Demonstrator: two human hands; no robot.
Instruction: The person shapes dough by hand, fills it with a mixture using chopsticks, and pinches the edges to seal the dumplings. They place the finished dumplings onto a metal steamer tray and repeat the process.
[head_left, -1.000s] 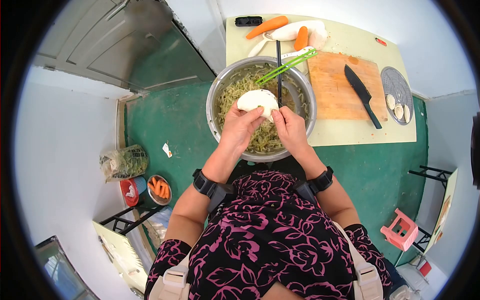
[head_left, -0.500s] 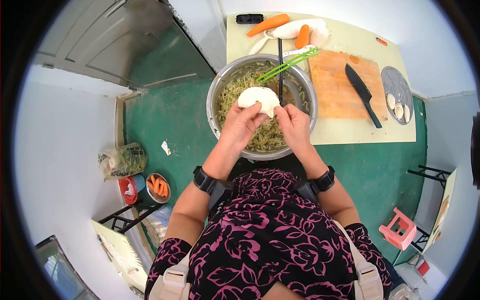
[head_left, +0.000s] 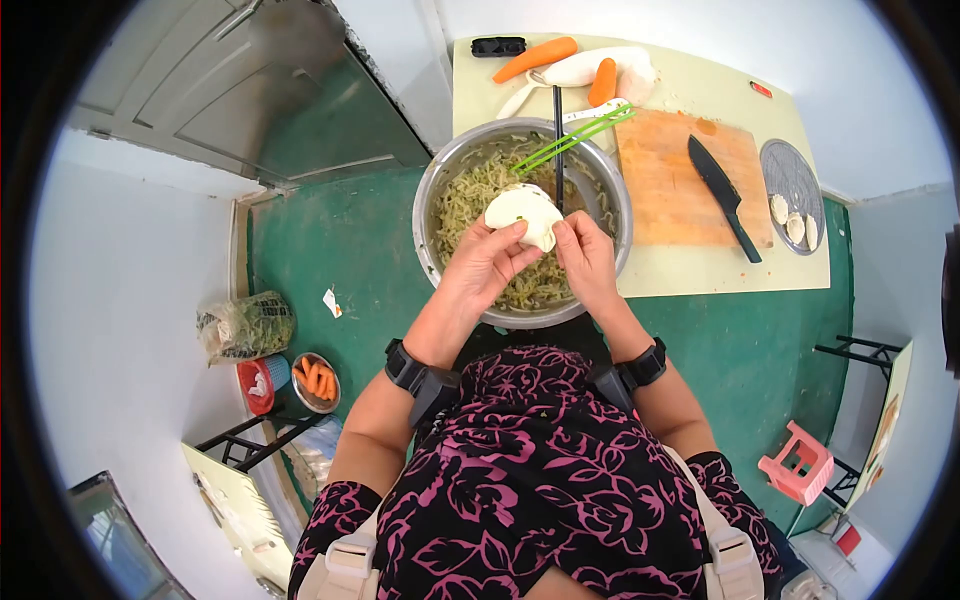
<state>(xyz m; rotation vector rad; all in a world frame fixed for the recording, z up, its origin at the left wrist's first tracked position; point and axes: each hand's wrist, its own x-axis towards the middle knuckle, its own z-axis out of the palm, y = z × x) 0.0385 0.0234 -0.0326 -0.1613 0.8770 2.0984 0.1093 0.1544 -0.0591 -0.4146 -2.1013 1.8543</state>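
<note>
A folded white dumpling is held over the metal bowl. My left hand pinches it from the left, thumb on its face. At its right edge the thumb and fingers of my right hand are closed on the dough. Shredded green filling fills much of the bowl below. Black chopsticks and green chopsticks stand in the bowl, leaning on its far side.
Right of the bowl, a black knife lies on a wooden cutting board. Several dumplings sit on a grey round tray. Behind the bowl are a carrot and a white radish. A pink stool stands on the floor.
The dumpling has tilted and shifted slightly down and right in view, showing more of its flat face. Both hands keep their pinch on it.
</note>
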